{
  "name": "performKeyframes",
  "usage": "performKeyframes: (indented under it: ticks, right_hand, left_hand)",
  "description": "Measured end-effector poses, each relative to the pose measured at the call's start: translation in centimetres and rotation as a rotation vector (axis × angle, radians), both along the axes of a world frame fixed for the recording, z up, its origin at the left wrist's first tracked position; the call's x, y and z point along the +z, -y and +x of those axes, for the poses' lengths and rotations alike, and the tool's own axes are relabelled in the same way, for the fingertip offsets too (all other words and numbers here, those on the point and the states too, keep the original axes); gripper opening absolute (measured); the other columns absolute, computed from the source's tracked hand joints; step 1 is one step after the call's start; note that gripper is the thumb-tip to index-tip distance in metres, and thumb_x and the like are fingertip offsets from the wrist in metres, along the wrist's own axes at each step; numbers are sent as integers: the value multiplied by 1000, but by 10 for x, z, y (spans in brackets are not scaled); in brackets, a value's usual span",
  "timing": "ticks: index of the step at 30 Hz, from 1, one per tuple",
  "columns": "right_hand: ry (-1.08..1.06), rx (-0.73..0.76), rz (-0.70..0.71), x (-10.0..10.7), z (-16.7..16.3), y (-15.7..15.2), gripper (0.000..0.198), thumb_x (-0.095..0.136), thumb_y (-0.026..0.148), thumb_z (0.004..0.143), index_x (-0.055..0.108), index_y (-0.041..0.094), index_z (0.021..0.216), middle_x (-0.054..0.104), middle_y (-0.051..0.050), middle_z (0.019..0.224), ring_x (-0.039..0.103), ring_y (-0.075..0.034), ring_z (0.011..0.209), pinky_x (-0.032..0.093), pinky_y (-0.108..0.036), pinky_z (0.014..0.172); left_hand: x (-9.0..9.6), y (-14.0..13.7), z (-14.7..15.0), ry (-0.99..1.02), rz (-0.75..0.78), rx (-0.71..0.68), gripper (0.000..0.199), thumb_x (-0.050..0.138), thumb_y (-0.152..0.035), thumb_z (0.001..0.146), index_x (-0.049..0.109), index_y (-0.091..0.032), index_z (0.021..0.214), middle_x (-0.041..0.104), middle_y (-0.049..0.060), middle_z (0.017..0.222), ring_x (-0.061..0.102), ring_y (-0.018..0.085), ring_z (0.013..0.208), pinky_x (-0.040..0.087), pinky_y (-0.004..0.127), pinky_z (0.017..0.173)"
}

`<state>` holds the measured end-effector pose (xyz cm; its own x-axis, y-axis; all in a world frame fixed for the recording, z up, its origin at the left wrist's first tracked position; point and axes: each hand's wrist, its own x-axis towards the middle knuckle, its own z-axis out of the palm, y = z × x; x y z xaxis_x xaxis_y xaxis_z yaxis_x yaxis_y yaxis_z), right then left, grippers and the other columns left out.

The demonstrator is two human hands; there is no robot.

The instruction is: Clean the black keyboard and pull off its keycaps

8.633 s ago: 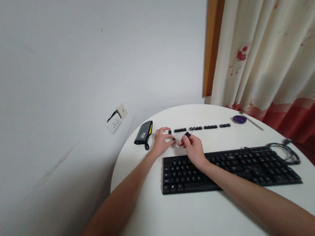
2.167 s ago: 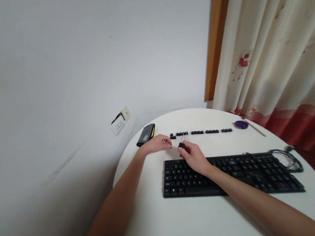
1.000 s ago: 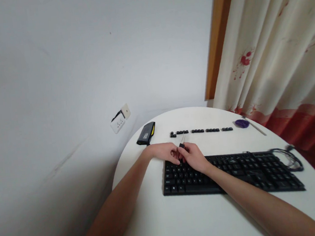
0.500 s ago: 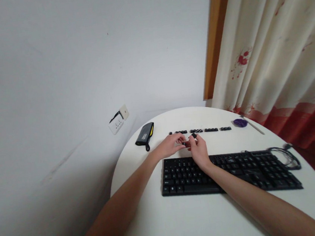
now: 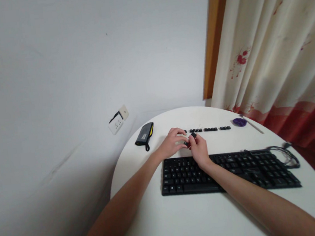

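Observation:
In front of me, my right hand [image 5: 199, 152] is closed around what looks like a keycap puller, with a black piece [image 5: 193, 135] and thin wire showing at the fingertips. My left hand [image 5: 173, 143] reaches in from the left, its thumb and fingers curled around a small black keycap [image 5: 186, 144] at the wire end. Fingers partly hide both pieces. Below the hands lies a black keyboard [image 5: 193, 188], with my right wrist over its upper edge. Behind the hands, several loose black keycaps [image 5: 211, 129] form a row, its left part covered by my left hand.
A grey pouch [image 5: 144, 133] with a black loop lies at the table's left. A purple round item [image 5: 239, 122] and a thin pale stick-like tool [image 5: 255, 125] lie at the back right. The coiled cable [image 5: 294, 161] sits beside the keyboard on the white round table [image 5: 168, 222].
My left hand's fingers have spread a little and risen around the keycap, now covering the left end of the keycap row. The right hand stays nearly in place.

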<state>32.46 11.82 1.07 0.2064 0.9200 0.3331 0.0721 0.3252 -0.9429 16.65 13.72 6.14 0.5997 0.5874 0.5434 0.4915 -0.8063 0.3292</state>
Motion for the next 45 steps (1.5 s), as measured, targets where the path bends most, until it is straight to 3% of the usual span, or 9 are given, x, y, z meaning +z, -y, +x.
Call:
performKeyframes:
  ticks: [4,7,10,16,24,45]
  right_hand:
    - [-51,29,-32,1,-2,1,33,47,46,90,56,19,72,64,-3,64,58,-16,58,44,-28,58]
    - [-47,33,-47,2,-3,2,35,48,47,89,57,18,72,65,-4,66,59,-17,60,44,-28,58]
    - [-48,45,-51,4,-3,2,36,49,49,88,58,18,72,66,-5,67,59,-17,60,44,-28,58]
    - [-58,57,-62,8,-3,5,37,50,52,87,57,19,71,66,-5,67,60,-18,60,45,-28,57]
    - [-39,57,-64,13,-3,8,35,50,49,87,57,19,70,65,-5,66,60,-18,60,44,-28,57]
    - [-43,69,-58,8,-3,5,36,50,50,87,58,19,71,67,-5,68,61,-18,61,45,-29,59]
  left_hand:
    - [-14,-16,-9,167,46,289,13,76,-29,77,74,-26,89,53,5,117,45,24,115,35,43,105]
    - [-29,-28,-16,102,2,453,12,79,-29,73,75,-27,84,52,4,123,41,26,119,33,45,105]
    - [-39,-33,-15,-4,-70,528,13,80,-30,71,76,-29,83,50,2,129,37,28,123,33,47,102]
    - [-45,-35,-7,-84,-153,607,15,78,-34,72,76,-33,87,48,0,133,35,30,124,32,46,99]
    - [-46,-40,-11,-55,-132,661,55,82,-37,65,63,-36,116,40,3,137,35,30,123,30,45,101]
    - [-53,-55,-8,-57,-152,788,65,77,-51,66,54,-33,124,39,6,137,33,32,127,29,46,101]
